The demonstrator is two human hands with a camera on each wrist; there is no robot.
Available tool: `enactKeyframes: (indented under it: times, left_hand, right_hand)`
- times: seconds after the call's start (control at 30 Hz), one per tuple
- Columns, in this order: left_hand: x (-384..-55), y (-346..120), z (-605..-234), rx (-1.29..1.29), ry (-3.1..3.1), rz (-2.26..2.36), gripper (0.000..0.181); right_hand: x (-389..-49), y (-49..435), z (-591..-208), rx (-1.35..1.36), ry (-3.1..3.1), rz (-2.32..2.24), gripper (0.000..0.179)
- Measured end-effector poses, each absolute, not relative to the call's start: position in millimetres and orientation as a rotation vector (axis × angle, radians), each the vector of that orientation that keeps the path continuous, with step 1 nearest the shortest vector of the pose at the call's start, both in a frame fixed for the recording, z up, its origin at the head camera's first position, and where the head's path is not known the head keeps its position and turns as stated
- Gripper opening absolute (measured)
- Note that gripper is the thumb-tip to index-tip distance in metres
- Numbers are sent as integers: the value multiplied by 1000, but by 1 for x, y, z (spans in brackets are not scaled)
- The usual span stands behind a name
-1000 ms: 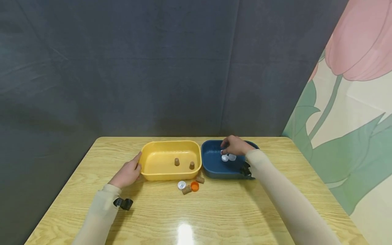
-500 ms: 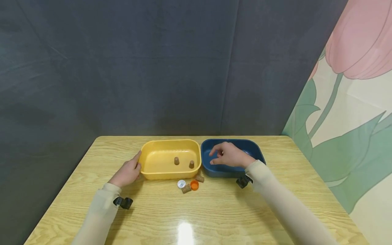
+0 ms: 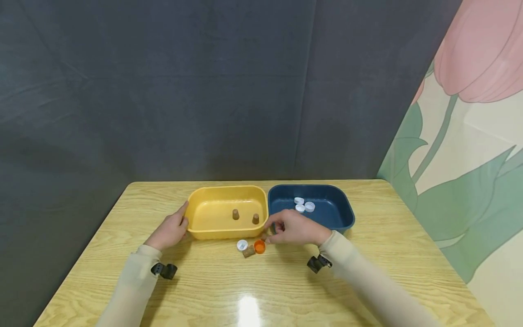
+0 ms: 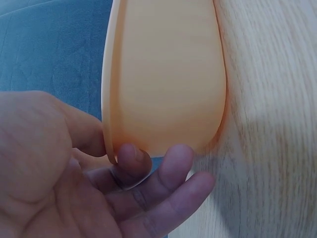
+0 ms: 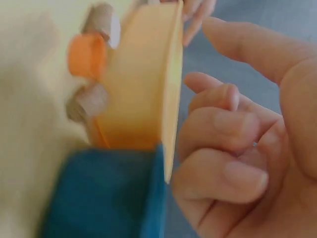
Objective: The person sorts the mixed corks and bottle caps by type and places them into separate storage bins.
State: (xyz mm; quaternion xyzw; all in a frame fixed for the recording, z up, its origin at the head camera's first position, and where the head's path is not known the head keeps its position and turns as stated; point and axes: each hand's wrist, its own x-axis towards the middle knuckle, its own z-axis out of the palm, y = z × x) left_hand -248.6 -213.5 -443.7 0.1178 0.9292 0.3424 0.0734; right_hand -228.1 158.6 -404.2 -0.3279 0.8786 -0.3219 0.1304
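My left hand (image 3: 168,231) grips the left end of a yellow plastic basin (image 4: 171,74), thumb and index finger on its rim. Two corks, a left one (image 3: 235,215) and a right one (image 3: 255,219), stand inside it. My right hand (image 3: 297,228) hovers at the corner where the two basins meet, thumb and index finger apart with nothing between them in the right wrist view. Nearest its fingertips lies a cork (image 5: 87,101), partly hidden in the head view. Beside that are an orange bottle cap (image 3: 259,247), another cork (image 3: 249,251) and a white bottle cap (image 3: 242,245).
A dark blue basin (image 3: 337,206) stands against the yellow one's right side. Several white caps are grouped in it, one being the right cap (image 3: 309,207). The wooden table (image 3: 196,290) ends at a dark curtain (image 3: 224,91) behind.
The right hand has let go of a white cap in the blue basin, then moved left and toward the front to the loose corks and caps. The left hand has kept its place.
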Motion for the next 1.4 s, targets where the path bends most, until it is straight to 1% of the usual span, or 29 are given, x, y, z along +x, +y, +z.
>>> enactKeyframes:
  times: [0.2,0.4,0.5,0.7,0.83,1.17,1.4]
  left_hand:
    - [-248,-214,-444,368,2795,1037,59]
    - [-248,-213,-443,366,2801,1027,59]
    - [-247,-213,-443,371,2804,1025,59]
    - [-246,-212,-443,369,2805,1024,59]
    - [-246,-212,-443,365,2803,1031,59]
    - [-246,-213,-444,376,2791,1042,58]
    - [-245,-213,-443,368,2781,1049,58]
  right_hand:
    - [-219,149,-429,-932,2512,-930,35]
    - [-213,143,-450,-870,2502,-896,58]
    - [-213,141,-457,-862,2532,-885,62]
    - [-215,139,-467,-870,2569,-880,59]
    - [-217,138,-470,-871,2577,-869,54]
    - [-220,138,-477,-974,2624,-857,29]
    - [-218,139,-476,-974,2589,-921,28]
